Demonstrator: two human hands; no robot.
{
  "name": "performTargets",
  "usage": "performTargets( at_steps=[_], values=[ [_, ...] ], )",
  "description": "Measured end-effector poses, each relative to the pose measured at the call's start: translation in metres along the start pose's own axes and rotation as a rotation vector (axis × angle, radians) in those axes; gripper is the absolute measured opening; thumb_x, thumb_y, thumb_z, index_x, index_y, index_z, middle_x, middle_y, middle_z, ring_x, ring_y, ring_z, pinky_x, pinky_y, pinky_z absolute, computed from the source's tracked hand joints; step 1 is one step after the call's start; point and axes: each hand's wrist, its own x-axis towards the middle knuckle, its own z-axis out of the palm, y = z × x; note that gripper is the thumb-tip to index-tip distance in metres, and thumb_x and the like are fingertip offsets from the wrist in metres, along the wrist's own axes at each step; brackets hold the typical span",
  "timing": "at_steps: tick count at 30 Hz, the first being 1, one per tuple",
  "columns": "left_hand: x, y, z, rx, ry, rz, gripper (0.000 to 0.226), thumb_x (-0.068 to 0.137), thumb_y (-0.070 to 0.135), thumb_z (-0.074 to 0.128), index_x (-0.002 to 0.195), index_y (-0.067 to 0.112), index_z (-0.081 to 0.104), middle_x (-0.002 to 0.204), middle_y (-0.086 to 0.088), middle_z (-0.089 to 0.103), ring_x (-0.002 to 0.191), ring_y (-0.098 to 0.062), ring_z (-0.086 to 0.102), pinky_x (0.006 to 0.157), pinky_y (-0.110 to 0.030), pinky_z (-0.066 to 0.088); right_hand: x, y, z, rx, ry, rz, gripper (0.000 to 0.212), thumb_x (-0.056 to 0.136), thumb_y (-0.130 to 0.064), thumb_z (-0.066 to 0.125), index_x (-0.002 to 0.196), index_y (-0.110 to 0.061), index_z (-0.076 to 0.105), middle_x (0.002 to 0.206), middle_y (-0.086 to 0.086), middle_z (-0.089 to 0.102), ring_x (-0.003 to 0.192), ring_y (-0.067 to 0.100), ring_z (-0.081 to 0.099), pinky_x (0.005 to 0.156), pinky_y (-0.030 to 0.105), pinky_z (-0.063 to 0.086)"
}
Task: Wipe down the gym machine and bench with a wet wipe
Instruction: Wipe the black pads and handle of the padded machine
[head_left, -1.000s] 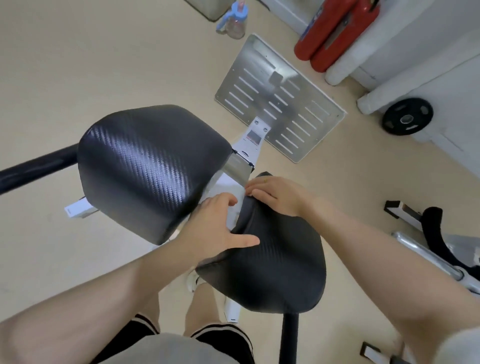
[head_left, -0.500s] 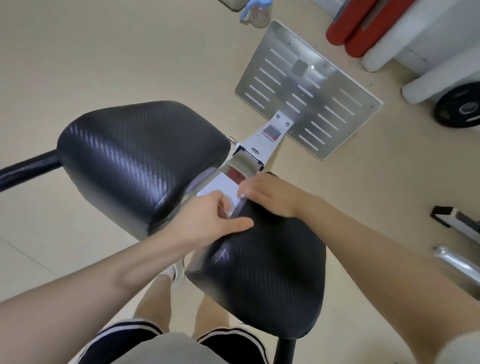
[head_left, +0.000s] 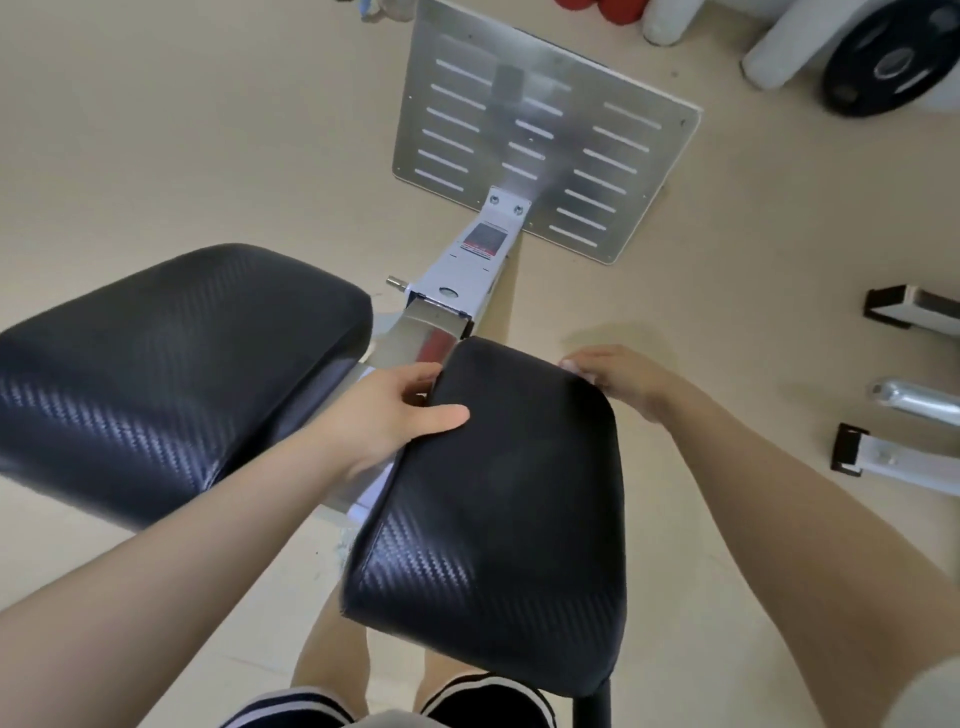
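The gym machine has two black carbon-pattern pads side by side. My left hand (head_left: 384, 415) grips the near-left top corner of the right pad (head_left: 509, 519), thumb on top and fingers curled into the gap between the pads. At that pad's far right corner rests my right hand (head_left: 618, 379), fingers bent over the edge. A small pale bit of wet wipe (head_left: 571, 368) shows under its fingertips; the rest of the wipe is hidden. The left pad (head_left: 171, 374) lies untouched. A white frame beam (head_left: 467, 270) runs forward to a slotted metal foot plate (head_left: 545, 150).
A black weight plate (head_left: 888, 62) leans at the top right beside white rolls (head_left: 774, 57). White and chrome machine feet (head_left: 904, 457) lie on the floor at the right. My bare legs (head_left: 332, 660) stand under the pads, on beige floor (head_left: 182, 130).
My right hand slid along the right pad's far edge from its left corner to its right corner. My left hand stayed at the left corner. The camera tilted forward.
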Motion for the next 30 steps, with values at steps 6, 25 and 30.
performTargets(
  at_steps=[6,25,30],
  values=[
    [0.001,0.003,0.0,-0.092,0.026,0.025,0.029,0.082,0.004,0.067,0.092,0.03,0.064,0.086,0.018,0.07,0.074,0.007,0.066,0.059,-0.005,0.048,0.017,-0.022,0.011,0.187,0.047,-0.061,0.032,0.085,-0.008,0.052,0.108,0.011,0.062,0.119,0.029,0.057,0.098,0.021,0.057,0.099,0.032,0.044],
    [-0.018,0.016,0.004,0.078,-0.007,0.014,0.023,0.088,0.016,0.062,0.108,0.026,0.057,0.097,0.005,0.066,0.086,-0.01,0.062,0.081,-0.023,0.049,-0.15,0.053,0.091,0.731,0.621,0.058,0.007,0.085,-0.002,0.062,0.082,-0.005,0.068,0.082,0.007,0.068,0.074,0.012,0.061,0.068,0.016,0.053],
    [-0.03,0.013,0.003,0.154,0.031,0.038,0.008,0.089,0.017,0.061,0.095,0.017,0.067,0.1,-0.003,0.07,0.092,-0.018,0.066,0.086,-0.028,0.052,-0.164,0.043,0.117,0.84,0.774,0.006,0.012,0.082,0.0,0.063,0.085,-0.009,0.071,0.089,0.01,0.071,0.079,0.015,0.064,0.084,0.026,0.053]
  ],
)
